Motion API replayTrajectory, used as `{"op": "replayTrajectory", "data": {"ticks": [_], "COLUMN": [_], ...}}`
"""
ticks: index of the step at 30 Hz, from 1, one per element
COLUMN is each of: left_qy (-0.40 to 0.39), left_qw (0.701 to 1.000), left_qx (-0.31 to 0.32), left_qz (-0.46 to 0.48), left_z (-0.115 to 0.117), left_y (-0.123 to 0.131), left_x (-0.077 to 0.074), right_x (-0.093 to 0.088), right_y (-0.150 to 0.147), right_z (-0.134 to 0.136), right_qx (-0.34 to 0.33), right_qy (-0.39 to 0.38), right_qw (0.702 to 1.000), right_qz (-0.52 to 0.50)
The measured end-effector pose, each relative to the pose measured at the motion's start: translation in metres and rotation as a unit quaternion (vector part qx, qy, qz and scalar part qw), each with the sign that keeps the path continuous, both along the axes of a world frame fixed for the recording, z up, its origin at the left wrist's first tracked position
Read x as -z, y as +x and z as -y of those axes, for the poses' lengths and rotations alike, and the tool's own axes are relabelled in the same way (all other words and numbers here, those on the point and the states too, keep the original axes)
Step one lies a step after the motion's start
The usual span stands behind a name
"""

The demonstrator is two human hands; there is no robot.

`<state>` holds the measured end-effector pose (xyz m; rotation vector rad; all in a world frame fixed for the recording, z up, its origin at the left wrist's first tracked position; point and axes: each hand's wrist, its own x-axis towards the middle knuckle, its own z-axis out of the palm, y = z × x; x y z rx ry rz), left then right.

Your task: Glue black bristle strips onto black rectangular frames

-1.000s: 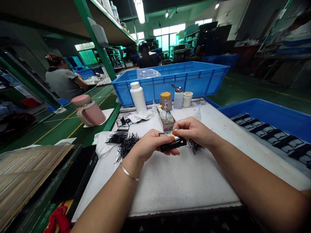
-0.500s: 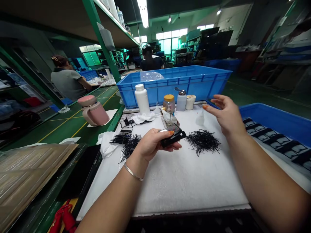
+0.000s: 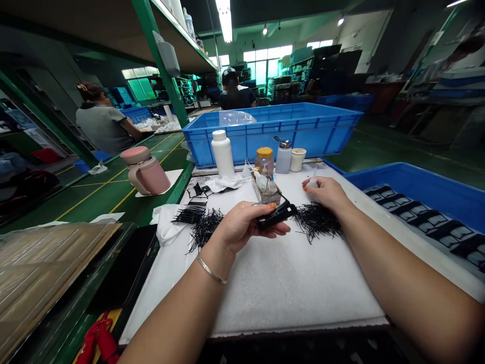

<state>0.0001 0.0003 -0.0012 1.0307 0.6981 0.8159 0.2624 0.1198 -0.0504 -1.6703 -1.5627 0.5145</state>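
Observation:
My left hand (image 3: 248, 222) is closed around a black plastic frame (image 3: 276, 214), thumb on top, held tilted above the white foam-covered work surface (image 3: 280, 288). Farther right, my right hand (image 3: 325, 192) has its fingers round a small translucent squeeze bottle (image 3: 312, 184) with a thin upright nozzle. Just below that hand lies a pile of thin black strips (image 3: 318, 222). A second pile of black strips (image 3: 204, 230) is left of my left hand, partly hidden by it. A small box (image 3: 265, 191) with white bottles inside stands beyond the black frame.
Behind the surface stand a white bottle (image 3: 223, 154), a yellow-lidded jar (image 3: 264, 161), a pump dispenser (image 3: 283, 156) and a large blue crate (image 3: 273, 129). A blue bin (image 3: 424, 177) holding rows of black parts is at right. A pink mug (image 3: 146, 172) sits left. Two people sit beyond.
My right hand has moved down and left from the air, and its fingers have closed on the squeeze bottle. My left hand has shifted slightly right, tilting the black frame.

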Motion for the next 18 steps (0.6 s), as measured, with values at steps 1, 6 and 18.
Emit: {"op": "replayTrajectory", "data": {"ticks": [1, 6, 18], "left_qy": [-0.001, 0.0, -0.002], "left_qw": [1.0, 1.0, 0.999], "left_qx": [-0.002, -0.014, -0.023], "left_qz": [-0.002, -0.02, -0.025], "left_z": [0.0, 0.0, -0.001], "left_y": [0.0, 0.0, 0.001], "left_x": [0.0, -0.002, 0.001], "right_x": [0.0, -0.03, -0.082], "right_y": [-0.002, -0.018, -0.044], "right_z": [0.001, 0.026, 0.11], "right_qx": [0.004, -0.061, -0.265], "right_qy": [0.008, 0.074, 0.177], "right_qw": [1.0, 0.973, 0.877], "right_qz": [-0.009, -0.21, -0.359]}}
